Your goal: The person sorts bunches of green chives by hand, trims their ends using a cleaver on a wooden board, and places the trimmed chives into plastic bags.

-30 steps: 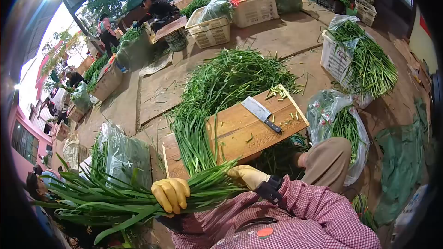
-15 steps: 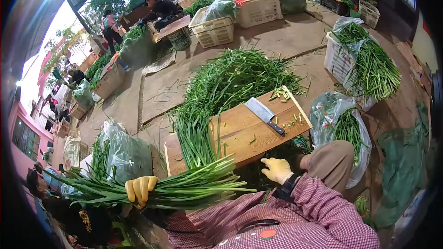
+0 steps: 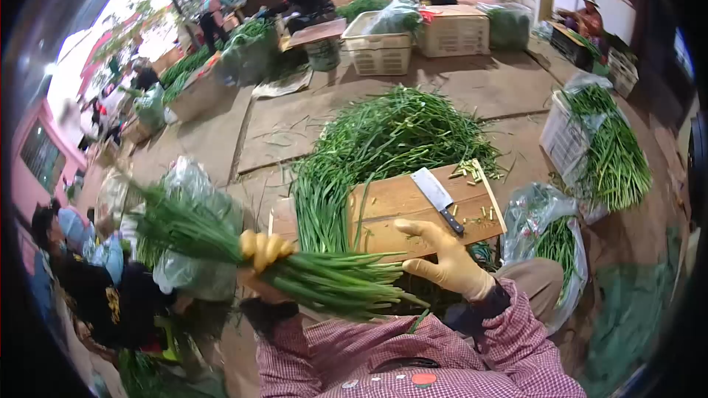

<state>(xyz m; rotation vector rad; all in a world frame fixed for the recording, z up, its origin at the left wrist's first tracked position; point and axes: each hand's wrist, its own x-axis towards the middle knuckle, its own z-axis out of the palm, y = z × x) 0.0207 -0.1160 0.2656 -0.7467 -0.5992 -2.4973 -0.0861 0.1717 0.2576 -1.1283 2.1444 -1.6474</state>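
Note:
My left hand, in a yellow glove, is wrapped round the middle of a bunch of long green chives. The bunch lies level across my front, its blurred leaf tips to the left and its stem ends to the right. Close by those stem ends, my gloved right hand is open, thumb and fingers apart; whether it touches them I cannot tell. Beyond it, a cleaver with a black handle rests on a wooden board among short cut stem pieces.
A big heap of chives spreads behind and over the board's left part. Bagged greens stand right, below a white crate. Another plastic bag is at left, near a seated person. Other people and crates are farther back.
My left hand has lifted the bunch and brought it rightward, tilting the leaf tips up. My right hand has risen toward the stem ends and spread its fingers. The camera view has shifted.

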